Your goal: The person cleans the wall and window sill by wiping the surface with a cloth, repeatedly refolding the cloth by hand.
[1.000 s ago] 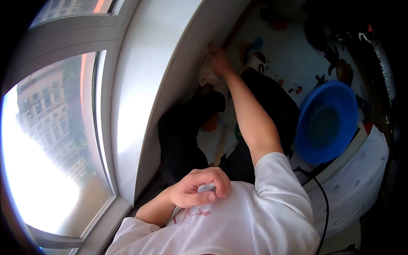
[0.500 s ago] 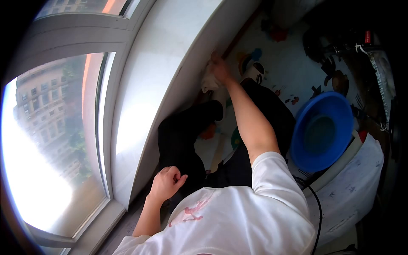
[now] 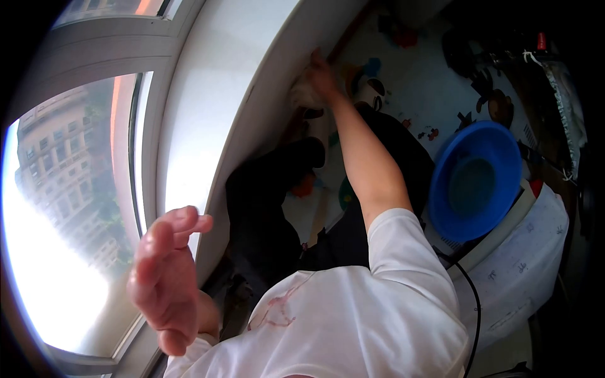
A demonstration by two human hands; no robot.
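Note:
My left hand (image 3: 165, 277) is raised close to the camera, in front of the window (image 3: 120, 208). Its fingers are apart, slightly bent, and hold nothing. Farther off, my right hand (image 3: 322, 77) reaches down the wall (image 3: 271, 88) below the sill. Its fingers are closed on a pale cloth (image 3: 305, 96), bunched against the wall's lower part. Shadow blurs the cloth's edges, and part of it is hidden by the hand.
A blue basin (image 3: 507, 189) stands at my right, beside a patterned white cloth cover (image 3: 523, 271). A black cable (image 3: 476, 302) hangs along that cover. My legs in black trousers (image 3: 261, 208) are on a floor (image 3: 416, 82) with coloured pictures. The white window sill (image 3: 220, 82) runs along my left.
My left hand has risen from near my lap toward the window and camera, its fingers opening from a loose curl. My right hand and cloth sit slightly higher in view.

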